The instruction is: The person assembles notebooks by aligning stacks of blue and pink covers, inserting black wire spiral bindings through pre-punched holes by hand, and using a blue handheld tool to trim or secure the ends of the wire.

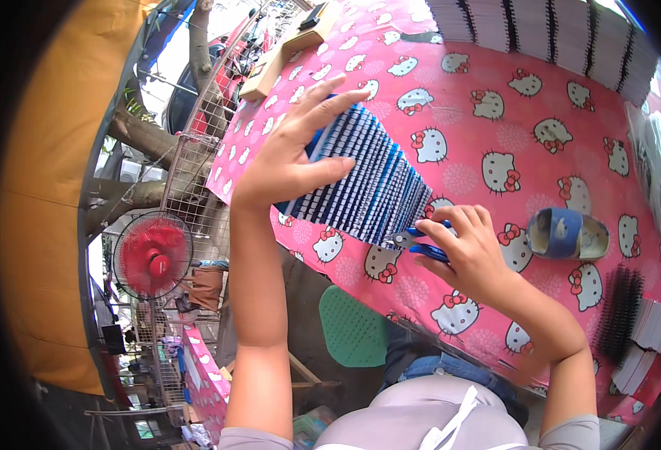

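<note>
A leaning stack of coil-bound notebooks (375,172) lies on the table in front of me, its rows of blue and dark coils with white page edges facing up. My left hand (300,146) rests across the stack's left end with fingers spread, the thumb lying on the coils and the fingertips reaching past the far edge. In my right hand (469,244) is a pair of blue-handled pliers (429,252), gripped by the handles. The metal jaws are at the near right corner of the stack, by the coil ends. Whether they bite on a coil is too small to tell.
A pink patterned cloth (488,135) covers the table. Right of the pliers lies a blue oval thing with cream ends (568,233). Loose black coils (620,315) lie at the right edge, with bound stacks (548,30) behind. A green stool (351,326) and red fan (152,255) stand beyond the table's left edge.
</note>
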### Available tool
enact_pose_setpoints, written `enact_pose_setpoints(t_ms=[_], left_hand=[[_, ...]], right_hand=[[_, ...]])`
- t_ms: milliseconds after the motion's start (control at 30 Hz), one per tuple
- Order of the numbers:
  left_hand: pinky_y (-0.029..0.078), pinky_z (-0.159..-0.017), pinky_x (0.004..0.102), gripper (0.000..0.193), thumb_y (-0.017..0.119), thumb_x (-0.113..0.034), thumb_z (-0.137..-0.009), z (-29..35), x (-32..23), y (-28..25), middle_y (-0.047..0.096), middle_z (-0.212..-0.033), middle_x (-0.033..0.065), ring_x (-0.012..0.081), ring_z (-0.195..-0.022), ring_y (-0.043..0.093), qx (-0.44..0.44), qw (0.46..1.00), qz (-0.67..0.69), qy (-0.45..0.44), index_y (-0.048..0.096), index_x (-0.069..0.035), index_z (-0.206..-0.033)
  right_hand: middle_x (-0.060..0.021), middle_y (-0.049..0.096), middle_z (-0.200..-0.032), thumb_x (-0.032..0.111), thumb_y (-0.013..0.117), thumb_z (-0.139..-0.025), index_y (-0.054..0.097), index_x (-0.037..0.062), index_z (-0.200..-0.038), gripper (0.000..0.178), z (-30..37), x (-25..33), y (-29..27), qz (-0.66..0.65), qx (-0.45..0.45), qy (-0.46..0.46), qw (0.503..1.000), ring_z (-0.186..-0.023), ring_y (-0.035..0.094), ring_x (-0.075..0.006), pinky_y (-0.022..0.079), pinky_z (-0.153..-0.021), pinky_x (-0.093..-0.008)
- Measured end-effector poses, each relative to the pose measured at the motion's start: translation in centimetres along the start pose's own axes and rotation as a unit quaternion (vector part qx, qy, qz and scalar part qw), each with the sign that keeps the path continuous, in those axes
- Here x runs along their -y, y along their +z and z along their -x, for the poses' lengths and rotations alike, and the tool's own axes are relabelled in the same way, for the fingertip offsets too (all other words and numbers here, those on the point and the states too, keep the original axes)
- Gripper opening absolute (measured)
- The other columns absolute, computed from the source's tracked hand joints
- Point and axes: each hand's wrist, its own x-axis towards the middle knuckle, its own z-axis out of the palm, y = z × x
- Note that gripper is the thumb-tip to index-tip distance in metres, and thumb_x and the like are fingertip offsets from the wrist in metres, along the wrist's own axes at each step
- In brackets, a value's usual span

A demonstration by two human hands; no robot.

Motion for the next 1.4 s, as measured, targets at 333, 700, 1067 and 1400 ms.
enact_pose_setpoints(t_ms=[333,700,1067,1400], left_hand=[[0.023,-0.112,0.0442,0.070,0.071,-0.025,-0.070,0.4,0.3,-0.2,0.040,-0.144,0.0191,0.0326,-0.139,0.030,-0.001,1.000,0.024,0.010,0.052,-0.013,-0.136],[0.023,-0.112,0.0437,0.068,0.070,-0.024,-0.069,0.5,0.3,-0.2,0.041,-0.143,0.0197,0.0330,-0.139,0.031,-0.011,1.000,0.015,0.019,0.053,-0.012,-0.135],[0.017,-0.115,0.0410,0.073,0.067,-0.027,-0.069,0.4,0.8,-0.3,0.042,-0.144,0.0159,0.0281,-0.140,0.029,-0.004,0.999,0.031,0.018,0.049,-0.007,-0.137],[0.024,-0.112,0.0419,0.068,0.068,-0.020,-0.068,0.5,0.6,-0.2,0.049,-0.137,0.0142,0.0294,-0.137,0.033,-0.017,0.999,0.025,0.038,0.053,-0.009,-0.134]], right_hand=[[-0.0089,0.053,-0.109,0.028,0.077,-0.071,0.058,0.0151,-0.112,0.047,-0.8,0.4,1.6,0.070,0.001,-0.055,0.996,-0.104,0.051,-0.0268,0.034,-0.093,-0.0497],[-0.0126,0.067,-0.074,0.041,0.072,-0.081,0.068,-0.0013,-0.092,0.044,-3.4,-1.5,1.2,-0.403,0.311,0.328,0.796,-0.077,0.068,-0.0210,0.053,-0.068,-0.0374],[-0.0082,0.053,-0.093,0.024,0.077,-0.067,0.059,0.0110,-0.100,0.040,-1.4,-2.0,2.9,0.021,-0.028,-0.098,0.995,-0.090,0.053,-0.0261,0.041,-0.081,-0.0411],[-0.0101,0.058,-0.078,0.028,0.076,-0.074,0.066,0.0069,-0.085,0.026,-2.6,-2.6,1.1,-0.249,0.175,0.071,0.950,-0.076,0.060,-0.0268,0.049,-0.071,-0.0414]])
